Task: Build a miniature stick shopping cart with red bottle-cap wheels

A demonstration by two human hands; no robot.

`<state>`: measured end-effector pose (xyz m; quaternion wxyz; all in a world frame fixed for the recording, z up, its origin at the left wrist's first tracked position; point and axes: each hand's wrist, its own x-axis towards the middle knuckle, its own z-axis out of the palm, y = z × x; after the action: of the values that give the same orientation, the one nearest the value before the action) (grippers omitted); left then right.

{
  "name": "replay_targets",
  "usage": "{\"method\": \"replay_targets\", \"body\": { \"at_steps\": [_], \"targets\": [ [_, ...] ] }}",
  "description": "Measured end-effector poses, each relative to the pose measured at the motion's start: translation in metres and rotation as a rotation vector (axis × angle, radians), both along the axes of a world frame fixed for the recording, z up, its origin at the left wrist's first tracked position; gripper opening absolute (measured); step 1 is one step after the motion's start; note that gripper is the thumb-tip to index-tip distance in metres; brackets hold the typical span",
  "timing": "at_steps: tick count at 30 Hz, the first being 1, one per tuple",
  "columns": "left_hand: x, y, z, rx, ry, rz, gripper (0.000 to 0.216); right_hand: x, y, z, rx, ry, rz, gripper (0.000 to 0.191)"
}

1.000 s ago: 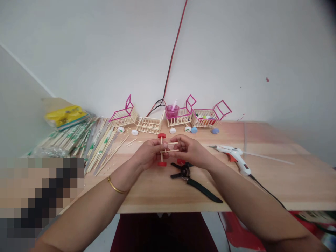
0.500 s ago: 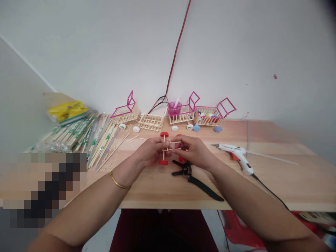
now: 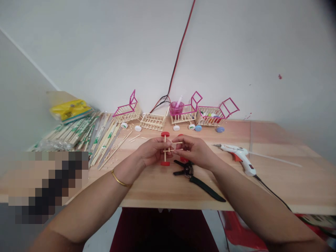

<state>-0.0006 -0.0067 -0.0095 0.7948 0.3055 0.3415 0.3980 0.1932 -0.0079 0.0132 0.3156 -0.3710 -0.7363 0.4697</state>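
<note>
In the middle of the head view, my left hand pinches a small wheeled frame of wooden sticks. An upright stick axle has a red bottle cap on its far end and another red cap on its near end. From the right, my right hand is closed with thumb and fingers on the light sticks that run crosswise between both hands. More red caps show partly behind the right fingers. Just below lie pruning shears with a dark green handle, touched by neither hand.
Several stick carts, including an unpainted one, line the wall. A purple cup stands among them. Bundled sticks and a yellow packet lie left. A white glue gun with a cord rests right. A pixelated patch covers the lower left.
The camera view has shifted slightly, so the scene sits a little farther right. Both hands keep nearly the same hold on the wheeled frame.
</note>
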Motion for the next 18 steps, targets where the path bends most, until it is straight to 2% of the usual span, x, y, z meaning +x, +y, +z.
{"method": "replay_targets", "body": {
  "at_steps": [18],
  "targets": [
    [-0.0015,0.0006,-0.0014,0.012,0.010,-0.015,0.010,0.0003,0.0006,-0.0021,-0.008,0.008,0.012,0.028]
  ]
}}
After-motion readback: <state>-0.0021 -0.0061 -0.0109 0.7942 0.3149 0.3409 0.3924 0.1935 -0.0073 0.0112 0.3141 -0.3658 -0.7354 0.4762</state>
